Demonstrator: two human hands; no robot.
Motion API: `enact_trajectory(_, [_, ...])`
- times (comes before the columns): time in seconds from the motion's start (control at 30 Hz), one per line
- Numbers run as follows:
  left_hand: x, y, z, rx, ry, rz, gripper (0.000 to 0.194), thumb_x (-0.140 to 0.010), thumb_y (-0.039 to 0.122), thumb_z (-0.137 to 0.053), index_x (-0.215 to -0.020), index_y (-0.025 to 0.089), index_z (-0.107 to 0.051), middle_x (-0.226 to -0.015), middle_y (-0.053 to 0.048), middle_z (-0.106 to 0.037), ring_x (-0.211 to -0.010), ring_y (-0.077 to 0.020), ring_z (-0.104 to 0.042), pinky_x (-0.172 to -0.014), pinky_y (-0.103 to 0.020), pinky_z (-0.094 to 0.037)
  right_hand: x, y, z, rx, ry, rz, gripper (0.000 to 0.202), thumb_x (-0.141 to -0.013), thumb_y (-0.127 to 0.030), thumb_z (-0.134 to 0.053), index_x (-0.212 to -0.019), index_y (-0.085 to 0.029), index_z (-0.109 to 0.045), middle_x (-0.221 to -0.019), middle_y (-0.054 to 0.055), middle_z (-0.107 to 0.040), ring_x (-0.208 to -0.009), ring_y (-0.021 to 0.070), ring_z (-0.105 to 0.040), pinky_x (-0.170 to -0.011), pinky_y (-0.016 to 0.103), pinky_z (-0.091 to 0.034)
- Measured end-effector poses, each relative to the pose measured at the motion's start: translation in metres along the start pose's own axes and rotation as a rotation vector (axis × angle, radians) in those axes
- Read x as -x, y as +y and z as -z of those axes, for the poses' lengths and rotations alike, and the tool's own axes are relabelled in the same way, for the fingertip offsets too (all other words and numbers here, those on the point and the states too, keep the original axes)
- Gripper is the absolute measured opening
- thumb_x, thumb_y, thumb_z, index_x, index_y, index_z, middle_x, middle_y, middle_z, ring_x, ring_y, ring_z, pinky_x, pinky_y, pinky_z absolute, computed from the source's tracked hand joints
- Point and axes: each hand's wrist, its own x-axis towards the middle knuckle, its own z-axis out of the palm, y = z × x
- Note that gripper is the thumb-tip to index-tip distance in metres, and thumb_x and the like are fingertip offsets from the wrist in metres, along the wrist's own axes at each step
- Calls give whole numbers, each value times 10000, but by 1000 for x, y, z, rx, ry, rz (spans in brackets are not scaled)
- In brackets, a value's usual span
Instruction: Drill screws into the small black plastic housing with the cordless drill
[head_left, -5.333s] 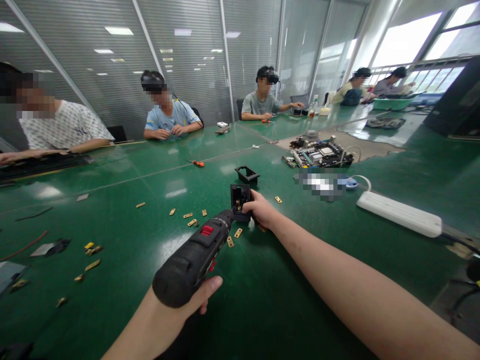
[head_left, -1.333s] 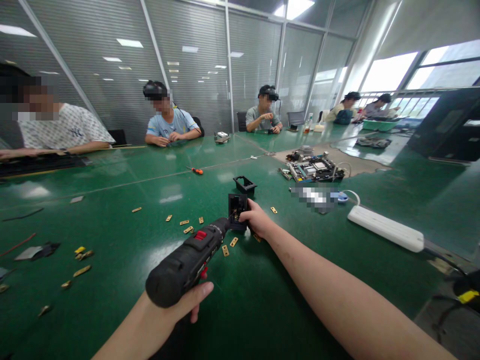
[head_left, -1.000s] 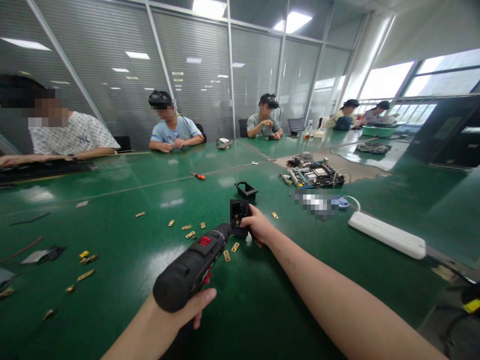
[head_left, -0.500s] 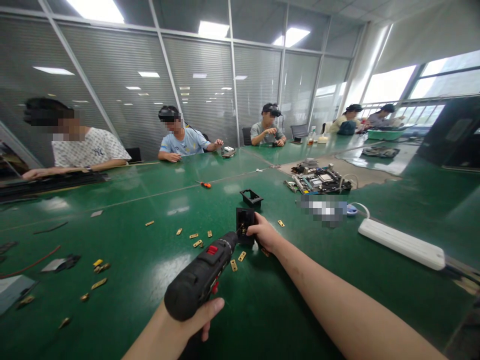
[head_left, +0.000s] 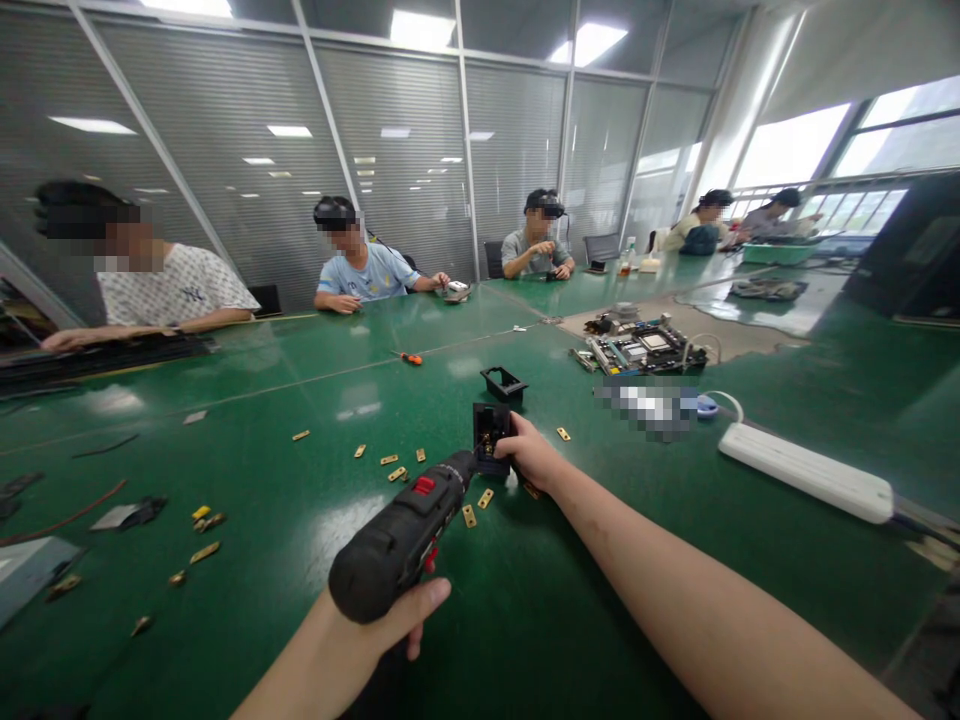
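The left hand [head_left: 390, 625] grips the handle of a black drill [head_left: 405, 535], fingers clenched around it below the body. The drill points forward, away from the person, and its tip meets the open face of a small black housing [head_left: 491, 438].

The right hand [head_left: 534, 458] holds the housing upright on the green tabletop [head_left: 570, 590], fingers wrapped around its right side and back. Brass-coloured parts show inside the housing at the drill tip.

Brass plates [head_left: 474, 508] lie on the tabletop just beside and below the right-hand fingers; more are scattered to the left of the drill. A second black housing [head_left: 503, 383] sits just beyond the held one, apart from the fingers. An orange screwdriver [head_left: 410, 358] lies farther out, well apart from both hands.

To the right of the right hand, a white power strip [head_left: 806, 473] rests on the tabletop. A circuit board [head_left: 645, 348] lies beyond it.

Other people [head_left: 360, 270] sit along the far edge of the tabletop, their hands on their own work.
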Motion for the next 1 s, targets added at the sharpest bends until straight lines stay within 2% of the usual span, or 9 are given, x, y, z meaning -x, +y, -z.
enact_trajectory(0.23, [3, 2, 0, 5, 16, -26, 557, -845, 587, -826, -1229, 195, -725, -591, 67, -667, -552, -211, -653, -625, -363, -566, 0, 0, -1, -6, 5, -4, 513, -492, -178, -665, -1004, -223, -672, -903, -8, -726, -878, 246, -657, -752, 355, -520])
enact_trajectory(0.33, [6, 14, -3, 57, 38, -47, 530, -811, 514, -860, -1225, 214, -720, -844, 31, -731, -526, -167, -667, -567, -332, -591, 0, -1, 0, 8, 3, 2, 488, -495, -178, -672, -981, -220, -672, -887, -12, -726, -876, 240, -656, -755, 349, -514])
enact_trajectory(0.4, [8, 22, -4, 63, 30, -56, 636, -811, 467, -863, -1384, 246, -698, -949, 18, -738, -516, -146, -665, -543, -311, -589, 0, -1, 0, 15, 5, 5, 484, -497, -181, -673, -979, -222, -672, -884, -15, -726, -883, 241, -658, -757, 349, -512])
enact_trajectory(0.47, [8, 26, -4, 53, 10, -55, 774, -814, 455, -868, -1529, 269, -636, -946, 13, -755, -513, -143, -660, -541, -302, -586, -1, 0, 1, 17, 10, 6, 489, -497, -182, -671, -984, -225, -675, -881, -16, -727, -888, 243, -661, -761, 352, -516])
enact_trajectory(0.53, [7, 27, -4, 56, 6, -49, 827, -808, 469, -876, -1565, 262, -616, -908, 16, -763, -519, -150, -650, -543, -307, -590, -2, 2, 2, 14, 11, 6, 498, -497, -182, -669, -992, -228, -680, -875, -18, -728, -887, 245, -663, -765, 356, -520])
enact_trajectory(0.67, [7, 24, -4, 63, 26, -38, 749, -806, 484, -867, -1480, 232, -656, -833, 50, -707, -530, -157, -641, -551, -317, -577, -4, 4, 4, 9, 12, 8, 516, -492, -178, -668, -1006, -232, -687, -868, -24, -729, -878, 248, -666, -760, 359, -525])
enact_trajectory(0.77, [7, 24, -5, 86, 30, -51, 623, -798, 479, -867, -1332, 217, -681, -923, 37, -719, -529, -139, -642, -554, -319, -566, -4, 3, 4, 15, 10, 6, 508, -493, -176, -670, -998, -233, -684, -874, -23, -730, -880, 248, -665, -764, 363, -530])
enact_trajectory(0.87, [6, 21, -3, 122, 22, -46, 617, -794, 482, -871, -1317, 223, -671, -1006, 23, -738, -524, -132, -638, -560, -332, -566, -4, 2, 4, 19, 10, 11, 503, -491, -172, -672, -991, -233, -680, -874, -22, -727, -883, 245, -660, -773, 363, -533])
enact_trajectory(1.0, [2, 12, 2, 76, 2, 5, 550, -780, 534, -902, -1181, 207, -716, -754, 37, -745, -553, -187, -651, -637, -370, -563, -4, 2, 4, 18, 9, 1, 498, -486, -175, -668, -981, -233, -670, -859, -19, -709, -877, 248, -656, -784, 379, -549])
